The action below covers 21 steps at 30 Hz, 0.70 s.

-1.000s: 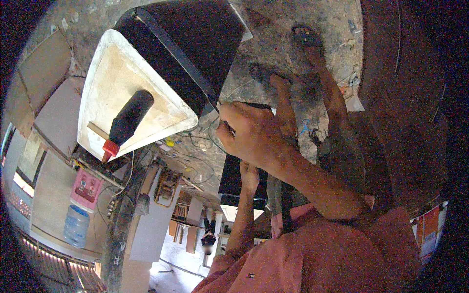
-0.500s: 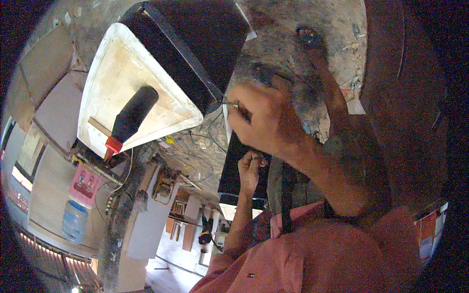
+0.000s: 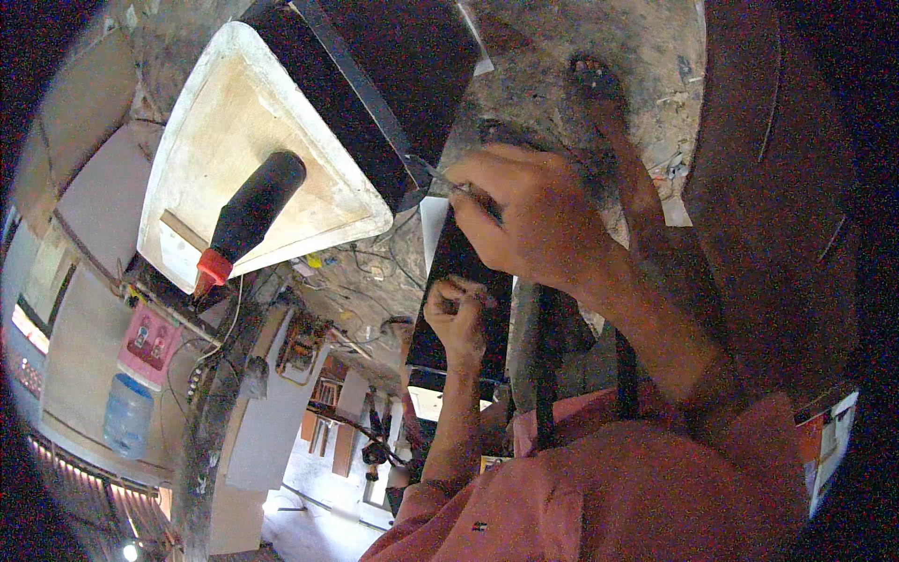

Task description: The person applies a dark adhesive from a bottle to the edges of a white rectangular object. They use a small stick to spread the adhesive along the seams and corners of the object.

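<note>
The right hand (image 3: 538, 220) has drawn a little to the right over the last second, showing more of the thin tool (image 3: 433, 175) pinched in its fingers, whose tip lies at the near end of the strip (image 3: 356, 80) along the black box (image 3: 403, 56), far left. The left hand (image 3: 456, 323) has come out from behind it, nearer, before a second black box (image 3: 448, 253); its fingers are curled, and whether they grasp anything I cannot tell. The right hand alone seems to be working the strip. A dark bottle (image 3: 255, 206) stands out against the pale panel (image 3: 201, 150), left.
</note>
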Available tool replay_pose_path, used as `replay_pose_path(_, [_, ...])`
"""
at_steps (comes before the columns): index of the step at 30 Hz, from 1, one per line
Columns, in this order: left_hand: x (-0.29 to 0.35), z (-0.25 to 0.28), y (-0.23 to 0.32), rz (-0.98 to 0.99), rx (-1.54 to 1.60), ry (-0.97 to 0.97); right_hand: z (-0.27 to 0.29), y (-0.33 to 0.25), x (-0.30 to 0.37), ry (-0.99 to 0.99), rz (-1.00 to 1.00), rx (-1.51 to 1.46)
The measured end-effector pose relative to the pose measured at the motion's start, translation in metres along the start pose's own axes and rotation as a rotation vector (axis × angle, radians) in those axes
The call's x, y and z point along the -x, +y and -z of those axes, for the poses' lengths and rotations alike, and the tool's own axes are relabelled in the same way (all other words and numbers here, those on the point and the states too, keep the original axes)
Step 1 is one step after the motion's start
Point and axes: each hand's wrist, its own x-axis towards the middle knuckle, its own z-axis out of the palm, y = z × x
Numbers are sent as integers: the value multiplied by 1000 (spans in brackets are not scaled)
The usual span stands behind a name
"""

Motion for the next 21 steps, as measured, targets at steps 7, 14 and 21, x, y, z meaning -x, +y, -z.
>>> replay_pose_path(7, [-6,-23,33,-98,-25,48,1,-5,7,-215,-84,46])
replay_pose_path(14, [-4,-40,51,-156,-151,44,-2,-7,-1,-120,-25,31])
replay_pose_path(21, [-9,-59,57,-167,-217,210,2,0,-6,-58,29,-13])
